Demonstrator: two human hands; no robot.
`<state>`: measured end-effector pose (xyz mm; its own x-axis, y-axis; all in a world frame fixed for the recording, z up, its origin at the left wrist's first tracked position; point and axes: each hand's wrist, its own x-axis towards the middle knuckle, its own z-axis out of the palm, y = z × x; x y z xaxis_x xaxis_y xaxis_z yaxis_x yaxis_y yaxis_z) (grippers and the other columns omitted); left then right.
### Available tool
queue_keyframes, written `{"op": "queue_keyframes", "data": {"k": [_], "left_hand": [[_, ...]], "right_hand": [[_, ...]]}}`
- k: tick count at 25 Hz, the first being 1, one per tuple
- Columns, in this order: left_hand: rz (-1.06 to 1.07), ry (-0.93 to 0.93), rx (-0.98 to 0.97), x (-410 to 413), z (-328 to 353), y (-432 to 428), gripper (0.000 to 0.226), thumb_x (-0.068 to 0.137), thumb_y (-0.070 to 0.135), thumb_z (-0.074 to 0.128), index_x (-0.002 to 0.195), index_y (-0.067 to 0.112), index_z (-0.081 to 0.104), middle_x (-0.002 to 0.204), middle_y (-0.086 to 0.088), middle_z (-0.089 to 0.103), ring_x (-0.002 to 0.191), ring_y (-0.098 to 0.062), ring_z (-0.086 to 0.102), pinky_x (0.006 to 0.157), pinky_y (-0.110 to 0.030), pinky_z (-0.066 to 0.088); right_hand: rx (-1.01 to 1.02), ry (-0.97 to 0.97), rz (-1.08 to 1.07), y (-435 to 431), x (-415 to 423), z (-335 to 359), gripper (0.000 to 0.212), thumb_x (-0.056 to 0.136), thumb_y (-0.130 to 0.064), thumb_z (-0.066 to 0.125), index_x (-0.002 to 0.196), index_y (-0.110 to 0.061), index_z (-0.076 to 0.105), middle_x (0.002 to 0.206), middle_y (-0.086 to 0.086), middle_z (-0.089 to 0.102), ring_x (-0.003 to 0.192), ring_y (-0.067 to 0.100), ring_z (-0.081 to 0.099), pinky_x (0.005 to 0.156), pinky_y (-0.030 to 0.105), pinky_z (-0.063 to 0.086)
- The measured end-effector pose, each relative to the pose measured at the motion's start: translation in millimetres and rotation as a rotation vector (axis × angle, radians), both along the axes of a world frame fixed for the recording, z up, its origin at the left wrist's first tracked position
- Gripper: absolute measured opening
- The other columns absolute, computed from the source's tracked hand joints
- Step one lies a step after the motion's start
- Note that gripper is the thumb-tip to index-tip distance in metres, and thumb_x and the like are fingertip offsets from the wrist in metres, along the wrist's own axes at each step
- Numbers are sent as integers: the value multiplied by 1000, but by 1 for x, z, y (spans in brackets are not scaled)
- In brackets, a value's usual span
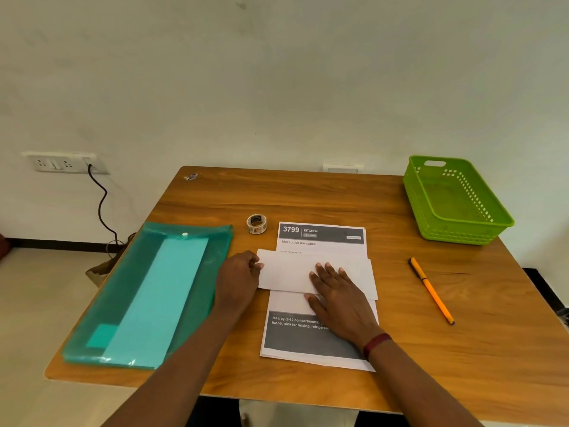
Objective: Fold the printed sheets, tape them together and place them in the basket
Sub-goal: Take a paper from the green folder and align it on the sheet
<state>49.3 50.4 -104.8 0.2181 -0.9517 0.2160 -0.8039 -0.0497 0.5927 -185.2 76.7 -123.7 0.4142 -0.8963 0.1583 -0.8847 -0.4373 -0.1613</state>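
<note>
A folded white sheet (pixel 289 272) lies across a stack of printed sheets (pixel 320 238) headed "3799 KITCHEN" in the middle of the wooden table (pixel 308 192). My left hand (pixel 238 280) pinches the folded sheet's left end with curled fingers. My right hand (pixel 338 294) lies flat on the folded sheet with straight fingers, pressing it down. A small roll of clear tape (pixel 256 224) stands just beyond the sheets to the left. An empty green basket (pixel 455 201) sits at the table's far right corner.
A teal plastic folder (pixel 147 297) with a snap button lies on the left side of the table. An orange pen (pixel 431 291) lies to the right of the sheets. A wall socket (pixel 61 163) with a black cable is at left.
</note>
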Motion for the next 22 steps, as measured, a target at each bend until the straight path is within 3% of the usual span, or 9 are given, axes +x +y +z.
{"op": "queue_keyframes", "data": {"k": [4,6,8,10,12,14,22], "left_hand": [[-27,-287,-147,-12,4,8,19,93,21,63,105,9,72,105,-10,71,92,-24,64,75,-31,52],[-167,-349,-163,-27,4,12,28,92,19,62,119,12,68,124,-11,65,114,-27,59,93,-39,49],[-333,-397,-47,-41,0,12,44,98,27,48,141,16,50,148,-9,47,138,-27,40,114,-46,31],[-416,-483,73,-48,-4,7,54,102,36,33,153,20,26,162,-6,22,150,-27,14,121,-49,8],[-455,-583,144,-49,-10,2,62,101,41,30,156,22,10,165,-4,5,151,-27,-5,119,-51,-6],[-467,-622,179,-45,-17,-1,62,101,45,26,156,27,3,165,-3,-2,150,-27,-12,119,-52,-9],[-369,-546,226,-34,-33,-2,65,96,61,5,155,35,-4,164,2,-11,150,-25,-14,119,-46,-8]], "right_hand": [[-46,-41,-46,0,5,6,54,102,-44,34,144,-12,44,153,9,37,145,25,30,119,40,18],[-34,-67,-84,-2,14,10,53,103,-41,32,147,-12,38,155,7,33,147,24,25,119,38,13],[13,-72,-115,-6,24,12,54,104,-38,28,152,-12,27,160,7,23,150,23,14,120,37,6],[66,-45,-127,-11,32,12,57,104,-36,25,154,-11,15,162,8,12,151,24,3,122,39,3],[108,-5,-121,-16,36,10,59,104,-36,24,155,-11,8,163,10,5,150,25,-4,122,42,1],[140,30,-120,-18,36,6,60,105,-38,22,155,-12,4,164,9,0,150,25,-7,121,42,-1],[167,59,-217,-17,13,-7,79,94,-68,10,156,-20,1,163,4,-9,150,25,-10,122,43,-2]]}}
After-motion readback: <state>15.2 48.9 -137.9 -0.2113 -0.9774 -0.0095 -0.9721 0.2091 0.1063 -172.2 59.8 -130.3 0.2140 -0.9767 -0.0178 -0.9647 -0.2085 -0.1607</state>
